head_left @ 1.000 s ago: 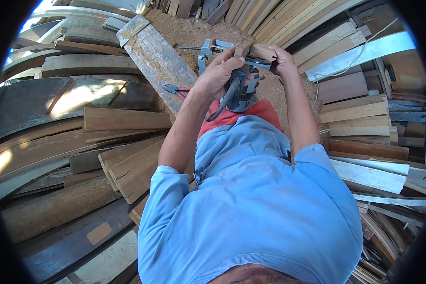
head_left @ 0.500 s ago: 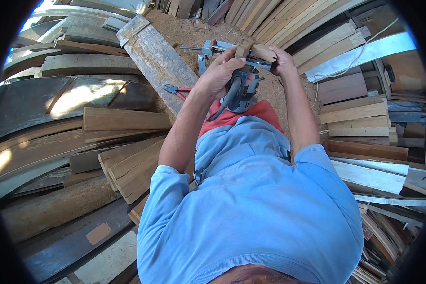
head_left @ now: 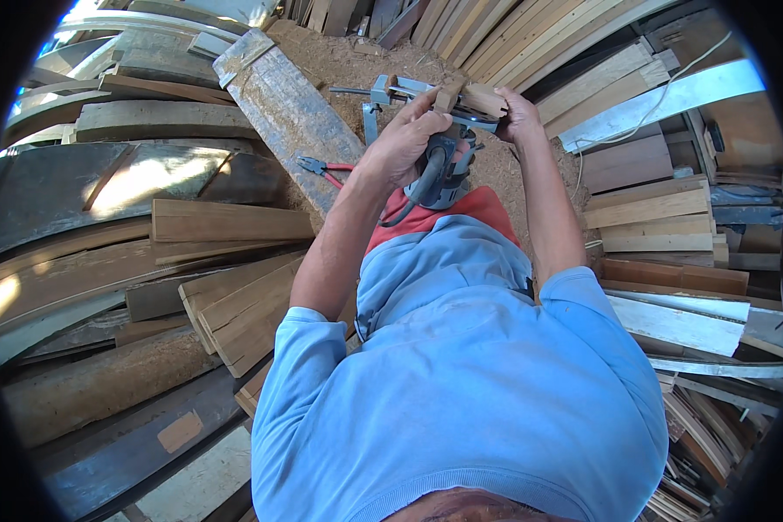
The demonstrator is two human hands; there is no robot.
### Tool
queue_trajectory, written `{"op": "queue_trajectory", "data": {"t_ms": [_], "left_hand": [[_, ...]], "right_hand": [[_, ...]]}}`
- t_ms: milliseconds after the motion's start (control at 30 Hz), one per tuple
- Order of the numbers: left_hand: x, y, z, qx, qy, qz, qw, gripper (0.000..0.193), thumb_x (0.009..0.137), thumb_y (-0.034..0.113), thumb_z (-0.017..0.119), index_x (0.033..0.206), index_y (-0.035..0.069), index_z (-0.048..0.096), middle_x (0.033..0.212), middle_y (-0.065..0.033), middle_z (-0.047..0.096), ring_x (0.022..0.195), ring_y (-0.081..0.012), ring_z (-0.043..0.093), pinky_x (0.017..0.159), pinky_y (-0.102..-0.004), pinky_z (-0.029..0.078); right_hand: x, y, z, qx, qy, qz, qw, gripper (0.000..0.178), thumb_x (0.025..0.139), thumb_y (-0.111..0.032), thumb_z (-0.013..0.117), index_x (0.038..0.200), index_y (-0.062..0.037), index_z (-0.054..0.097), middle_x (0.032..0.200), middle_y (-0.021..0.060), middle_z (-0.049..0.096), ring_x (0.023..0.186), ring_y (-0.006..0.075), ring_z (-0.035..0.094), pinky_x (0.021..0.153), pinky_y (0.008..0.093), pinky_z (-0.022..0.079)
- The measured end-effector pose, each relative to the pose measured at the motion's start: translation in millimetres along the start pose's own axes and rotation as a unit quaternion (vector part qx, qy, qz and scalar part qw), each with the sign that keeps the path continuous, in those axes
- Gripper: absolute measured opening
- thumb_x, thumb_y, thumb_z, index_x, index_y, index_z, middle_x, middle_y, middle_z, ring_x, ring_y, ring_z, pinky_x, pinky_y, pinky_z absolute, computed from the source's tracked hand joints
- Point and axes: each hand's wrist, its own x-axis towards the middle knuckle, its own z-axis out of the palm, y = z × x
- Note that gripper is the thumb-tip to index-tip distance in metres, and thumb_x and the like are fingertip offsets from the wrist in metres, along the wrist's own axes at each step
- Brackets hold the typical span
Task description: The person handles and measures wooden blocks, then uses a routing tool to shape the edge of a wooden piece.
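A handheld router (head_left: 445, 181) rests base-up at my lap, its dark cord curling down on the left. Fixed at its base is a grey metal guide (head_left: 404, 85) with a rod sticking out to the left. My left hand (head_left: 409, 142) is closed, thumb and fingers pinching a small wooden block (head_left: 448, 93) above the router base. Right beside that block lies a longer wooden piece (head_left: 485, 100). Its right end is gripped by my right hand (head_left: 518, 116), whose fingers are partly hidden behind it. The router's bit is hidden from view.
Left of the router, a worn plank (head_left: 287, 100) lies on sawdust-covered ground (head_left: 322, 48), with red-handled pliers (head_left: 324, 168) on it. Stacked boards (head_left: 226, 220) crowd the left side. More timber (head_left: 652, 213) and a thin pale cord (head_left: 661, 100) are on the right.
Both hands have stayed nearly in place. The left hand and the wooden pieces have shifted only very slightly over the router.
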Motion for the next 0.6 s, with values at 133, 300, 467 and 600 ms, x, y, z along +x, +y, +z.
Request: {"op": "queue_trajectory", "data": {"t_ms": [133, 300, 467, 600], "left_hand": [[-3.5, -1.9, 1.4, 0.009, -0.004, 0.016, 1.0, 0.045, 0.1, 0.011, 0.049, 0.142, -0.002, 0.043, 0.099, -0.0137, 0.067, 0.081, -0.0161, 0.071, 0.072, -0.0284, 0.062], [-2.8, -1.0, 0.3, 0.001, 0.0, -0.001, 1.0, 0.06, 0.094, 0.007, 0.05, 0.152, 0.002, 0.033, 0.104, -0.0111, 0.061, 0.077, -0.0165, 0.066, 0.066, -0.0294, 0.06], [-16.4, -1.9, 13.9, 0.056, 0.001, 0.01, 0.998, 0.064, 0.094, 0.005, 0.047, 0.155, 0.002, 0.028, 0.1, -0.0092, 0.059, 0.08, -0.0178, 0.067, 0.072, -0.0314, 0.056], [-34.2, -9.7, 13.2, 0.139, 0.014, 0.02, 0.99, 0.063, 0.095, 0.004, 0.044, 0.156, 0.004, 0.028, 0.104, -0.0113, 0.061, 0.081, -0.0166, 0.064, 0.076, -0.0326, 0.056]], "right_hand": [[-3.3, 0.3, 1.3, -0.013, 0.009, -0.006, 1.0, 0.04, 0.09, -0.018, 0.065, 0.124, 0.0023, 0.058, 0.119, 0.0202, 0.067, 0.107, 0.0359, 0.067, 0.1, 0.0509, 0.052], [3.2, 2.4, -0.7, -0.017, 0.035, -0.02, 0.999, 0.038, 0.09, -0.017, 0.067, 0.122, 0.0011, 0.061, 0.117, 0.0183, 0.068, 0.104, 0.0354, 0.068, 0.097, 0.0508, 0.053], [7.6, 0.8, -12.8, -0.037, 0.006, -0.028, 0.999, 0.042, 0.086, -0.018, 0.07, 0.123, -0.0011, 0.062, 0.118, 0.016, 0.068, 0.108, 0.0343, 0.066, 0.098, 0.052, 0.052], [-4.4, 5.2, -16.0, -0.046, -0.03, -0.057, 0.997, 0.048, 0.083, -0.021, 0.073, 0.126, -0.0024, 0.061, 0.118, 0.0139, 0.068, 0.11, 0.0333, 0.064, 0.098, 0.0523, 0.05]]}}
